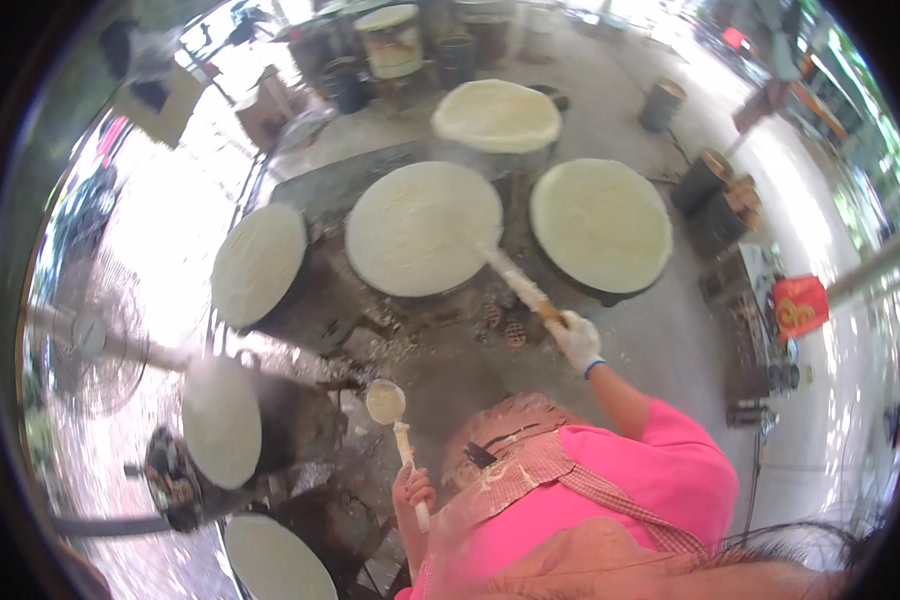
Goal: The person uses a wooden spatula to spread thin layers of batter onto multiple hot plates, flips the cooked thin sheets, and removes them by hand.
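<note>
My right hand (576, 343), in a white glove with a blue cuff edge, is closed around the wooden handle of a batter-crusted stick (521, 283). The stick's far end reaches a large round griddle (424, 229) coated with pale batter; haze blurs the tip. My bare left hand (414, 489) grips the pale handle of a ladle (385, 402), its round bowl smeared with batter. Right of the middle griddle is another round griddle (601, 225) with a pale yellowish sheet. Behind them lies a puffier pale round sheet (497, 116).
More batter-coated round griddles (259, 266) curve along my left, including one griddle (221, 422) under haze. A fan (94, 360) stands at far left. Dark buckets (703, 180) line the right side, near a table (761, 285). A stained white bucket (390, 41) stands behind.
</note>
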Demonstrator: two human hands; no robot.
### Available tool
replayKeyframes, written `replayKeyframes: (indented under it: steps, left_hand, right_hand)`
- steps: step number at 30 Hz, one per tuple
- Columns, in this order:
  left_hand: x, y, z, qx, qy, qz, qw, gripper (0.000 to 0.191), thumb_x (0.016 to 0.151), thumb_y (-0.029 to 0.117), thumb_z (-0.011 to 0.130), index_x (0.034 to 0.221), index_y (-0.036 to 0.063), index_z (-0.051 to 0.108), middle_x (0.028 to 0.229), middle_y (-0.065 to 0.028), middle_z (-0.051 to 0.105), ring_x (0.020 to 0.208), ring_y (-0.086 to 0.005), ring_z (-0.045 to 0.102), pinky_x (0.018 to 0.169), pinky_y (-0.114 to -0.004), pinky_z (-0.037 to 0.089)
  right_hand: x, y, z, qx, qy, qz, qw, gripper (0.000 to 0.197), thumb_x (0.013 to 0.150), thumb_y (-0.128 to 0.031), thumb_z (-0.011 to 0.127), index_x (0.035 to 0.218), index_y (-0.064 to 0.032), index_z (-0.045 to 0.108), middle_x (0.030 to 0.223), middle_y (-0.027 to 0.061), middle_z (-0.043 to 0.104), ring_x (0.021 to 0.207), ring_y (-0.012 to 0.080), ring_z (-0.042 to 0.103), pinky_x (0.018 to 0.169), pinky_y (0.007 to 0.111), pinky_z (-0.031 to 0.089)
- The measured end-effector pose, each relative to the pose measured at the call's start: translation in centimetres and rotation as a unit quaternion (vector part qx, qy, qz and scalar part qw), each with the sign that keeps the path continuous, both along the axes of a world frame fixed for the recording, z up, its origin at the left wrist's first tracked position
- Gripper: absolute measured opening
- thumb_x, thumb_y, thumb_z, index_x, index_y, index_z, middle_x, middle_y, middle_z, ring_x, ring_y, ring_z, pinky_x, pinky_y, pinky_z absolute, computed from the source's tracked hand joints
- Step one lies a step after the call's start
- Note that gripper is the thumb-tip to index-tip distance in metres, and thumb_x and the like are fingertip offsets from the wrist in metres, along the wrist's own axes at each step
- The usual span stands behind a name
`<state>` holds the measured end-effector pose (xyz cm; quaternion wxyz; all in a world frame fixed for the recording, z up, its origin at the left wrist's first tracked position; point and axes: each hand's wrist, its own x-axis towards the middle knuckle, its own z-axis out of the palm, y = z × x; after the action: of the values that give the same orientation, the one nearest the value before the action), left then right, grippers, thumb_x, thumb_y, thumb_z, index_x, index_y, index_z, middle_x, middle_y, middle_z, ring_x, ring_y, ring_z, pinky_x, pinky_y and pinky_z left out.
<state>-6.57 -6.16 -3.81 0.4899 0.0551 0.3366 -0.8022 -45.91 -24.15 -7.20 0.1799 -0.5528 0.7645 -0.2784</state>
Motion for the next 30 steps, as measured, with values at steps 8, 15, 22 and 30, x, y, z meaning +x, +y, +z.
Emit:
replayKeyframes:
  steps: [8, 15, 22, 30]
  left_hand:
    - [-6.1, -10.2, 1.3, -0.029, 0.050, -0.179, 0.982, 0.036, 0.099, 0.021, 0.035, 0.133, 0.0111, 0.041, 0.060, -0.0015, 0.033, 0.043, -0.0084, 0.035, 0.038, -0.023, 0.035]
    - [-7.2, -14.6, 4.6, 0.017, 0.017, -0.306, 0.952, 0.034, 0.099, 0.022, 0.035, 0.130, 0.0123, 0.044, 0.060, -0.0004, 0.034, 0.043, -0.0083, 0.034, 0.038, -0.023, 0.035]
    - [-7.2, -13.3, 6.0, 0.028, 0.017, -0.276, 0.961, 0.029, 0.099, 0.023, 0.034, 0.118, 0.0090, 0.051, 0.061, -0.0002, 0.035, 0.043, -0.0085, 0.032, 0.039, -0.022, 0.032]
    - [-6.1, -14.2, 7.6, 0.027, -0.044, -0.186, 0.981, 0.030, 0.099, 0.019, 0.035, 0.125, 0.0070, 0.045, 0.061, -0.0005, 0.034, 0.044, -0.0064, 0.034, 0.038, -0.021, 0.032]
  right_hand:
    - [-18.8, 7.7, 0.2, -0.003, -0.043, -0.419, 0.907, 0.036, 0.075, -0.034, 0.064, 0.088, -0.0008, 0.060, 0.077, 0.0186, 0.062, 0.072, 0.0351, 0.061, 0.065, 0.044, 0.045]
    - [-23.6, -1.9, 1.7, -0.066, -0.253, -0.423, 0.867, 0.028, 0.071, -0.023, 0.061, 0.082, 0.0025, 0.058, 0.065, 0.0122, 0.055, 0.058, 0.0243, 0.055, 0.052, 0.036, 0.042]
    - [-29.3, -9.0, -5.4, -0.149, -0.173, -0.426, 0.876, 0.034, 0.069, -0.025, 0.064, 0.085, 0.0050, 0.062, 0.068, 0.0123, 0.061, 0.061, 0.0213, 0.058, 0.055, 0.035, 0.044]
    - [-27.7, -9.7, -1.3, -0.001, -0.091, -0.350, 0.932, 0.036, 0.069, -0.026, 0.060, 0.085, 0.0058, 0.066, 0.075, 0.0226, 0.065, 0.074, 0.0323, 0.065, 0.067, 0.041, 0.048]
